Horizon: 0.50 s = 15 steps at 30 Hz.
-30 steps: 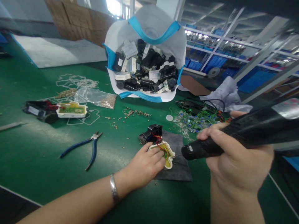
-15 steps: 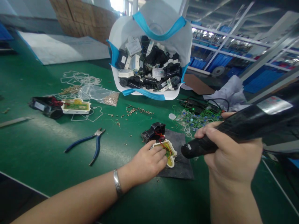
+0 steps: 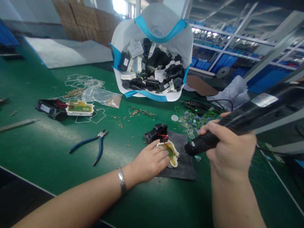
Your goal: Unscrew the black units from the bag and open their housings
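My right hand (image 3: 231, 147) is wrapped round a black electric screwdriver (image 3: 239, 122), its thin bit pointing left at the edge of a white plastic housing (image 3: 174, 162). Whether the bit touches the housing I cannot tell. My left hand (image 3: 152, 160) lies over the housing's left side, fingers curled on it and holding it down. Inside the housing is a yellow-green circuit board, and red and yellow wires run from it to a black casing (image 3: 155, 133) just behind. Beneath them lies a dark grey mat (image 3: 186, 169).
A white bag with blue handles (image 3: 152, 95) holds many black and white units. Blue-handled pliers (image 3: 101, 148), a second opened unit (image 3: 79, 108), loose screws (image 3: 142, 112) and a plastic bag of screws (image 3: 114, 100) lie on the green table. Tangled green wires (image 3: 199, 120) are at right.
The view has shifted slightly. My right hand and the screwdriver have moved a little left, with the tool's rear end lower. My left hand stays on the housing.
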{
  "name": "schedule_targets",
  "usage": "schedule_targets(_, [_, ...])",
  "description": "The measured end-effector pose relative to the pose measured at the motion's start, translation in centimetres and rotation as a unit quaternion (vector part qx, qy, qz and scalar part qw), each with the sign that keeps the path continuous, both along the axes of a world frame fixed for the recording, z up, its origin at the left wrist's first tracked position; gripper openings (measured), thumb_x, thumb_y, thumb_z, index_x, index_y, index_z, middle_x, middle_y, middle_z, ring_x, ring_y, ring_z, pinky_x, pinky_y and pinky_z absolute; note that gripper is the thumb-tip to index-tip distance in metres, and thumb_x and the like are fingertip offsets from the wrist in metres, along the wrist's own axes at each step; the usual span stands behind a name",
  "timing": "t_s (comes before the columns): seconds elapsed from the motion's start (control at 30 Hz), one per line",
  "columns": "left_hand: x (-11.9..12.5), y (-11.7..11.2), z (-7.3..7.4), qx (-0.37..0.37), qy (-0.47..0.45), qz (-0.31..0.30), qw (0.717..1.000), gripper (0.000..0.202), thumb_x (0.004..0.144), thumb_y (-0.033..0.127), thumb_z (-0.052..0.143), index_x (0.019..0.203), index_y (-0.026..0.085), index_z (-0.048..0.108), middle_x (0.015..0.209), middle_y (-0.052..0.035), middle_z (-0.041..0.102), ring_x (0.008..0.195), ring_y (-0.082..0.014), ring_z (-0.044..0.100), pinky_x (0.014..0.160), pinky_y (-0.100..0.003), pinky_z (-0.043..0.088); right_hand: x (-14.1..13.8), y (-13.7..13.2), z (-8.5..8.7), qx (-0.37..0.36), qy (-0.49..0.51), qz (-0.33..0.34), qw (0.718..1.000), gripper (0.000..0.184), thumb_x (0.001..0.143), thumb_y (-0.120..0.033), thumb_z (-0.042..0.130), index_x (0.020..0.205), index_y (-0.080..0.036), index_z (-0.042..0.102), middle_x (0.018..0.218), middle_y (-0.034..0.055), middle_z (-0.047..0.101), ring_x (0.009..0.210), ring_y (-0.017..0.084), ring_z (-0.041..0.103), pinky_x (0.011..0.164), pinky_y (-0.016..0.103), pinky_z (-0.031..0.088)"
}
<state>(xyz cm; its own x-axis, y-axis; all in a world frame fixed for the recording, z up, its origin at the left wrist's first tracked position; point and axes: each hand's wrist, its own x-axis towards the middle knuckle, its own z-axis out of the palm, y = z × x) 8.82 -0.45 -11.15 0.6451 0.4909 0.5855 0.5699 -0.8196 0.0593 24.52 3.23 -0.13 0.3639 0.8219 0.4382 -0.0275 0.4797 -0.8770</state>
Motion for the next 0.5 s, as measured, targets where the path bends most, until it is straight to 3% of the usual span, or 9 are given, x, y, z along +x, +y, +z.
schedule_targets(0.33, [0.1, 0.02, 0.11, 0.005, -0.023, -0.009, 1.0, 0.022, 0.089, 0.016, 0.037, 0.087, 0.013, 0.059, 0.093, -0.0044, 0.065, 0.093, -0.0151, 0.056, 0.099, -0.04, 0.035, 0.61, 0.54, -0.4, -0.011, 0.014, 0.006, 1.0, 0.037, 0.055, -0.01, 0.058, 0.088, -0.017, 0.043, 0.051, -0.007, 0.049, 0.041, 0.014, 0.049, 0.043, 0.025, 0.043])
schedule_targets(0.5, [0.0, -0.03, -0.07, 0.001, -0.016, -0.006, 1.0, 0.022, 0.089, 0.016, 0.037, 0.088, 0.014, 0.059, 0.096, -0.0046, 0.065, 0.095, -0.0149, 0.056, 0.1, -0.04, 0.033, 0.45, 0.39, -0.27, -0.007, 0.016, 0.002, 1.0, 0.034, 0.054, -0.009, 0.058, 0.084, -0.017, 0.042, 0.051, -0.0064, 0.049, 0.041, 0.014, 0.049, 0.043, 0.027, 0.043])
